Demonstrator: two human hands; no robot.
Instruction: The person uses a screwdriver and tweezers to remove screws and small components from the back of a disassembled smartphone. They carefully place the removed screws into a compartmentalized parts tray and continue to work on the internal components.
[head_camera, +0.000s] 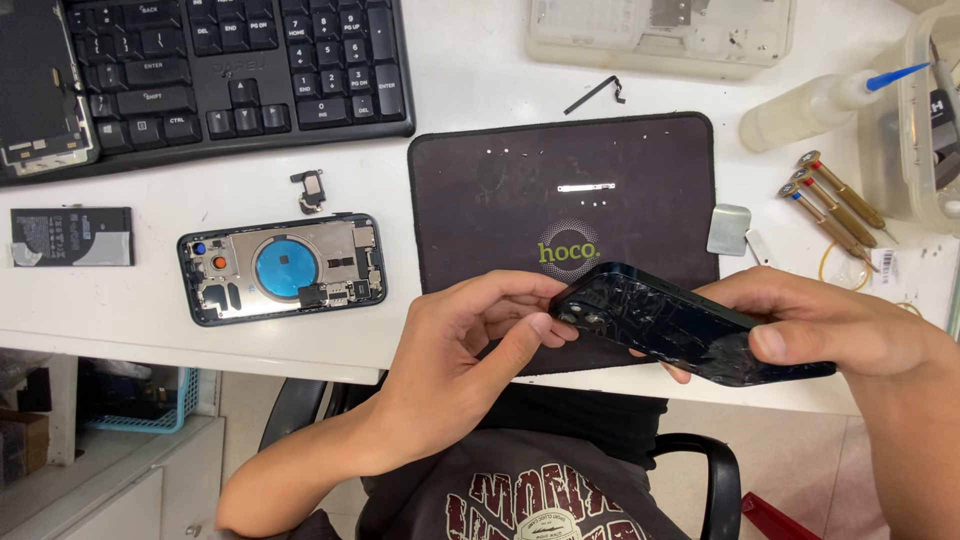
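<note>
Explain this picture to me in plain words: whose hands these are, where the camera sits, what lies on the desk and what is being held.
The one picture comes from a camera worn on a person's head, looking down at their own two bare hands over a white desk. The left hand and the right hand together hold a dark phone with a cracked glossy back, one at each end, above a black rectangular work mat. To the left lies an opened phone housing with a blue ring inside, then a flat black battery. A black keyboard sits at the top, and three brass-coloured screwdrivers lie to the right beside a clear squeeze bottle with a blue nozzle.
</note>
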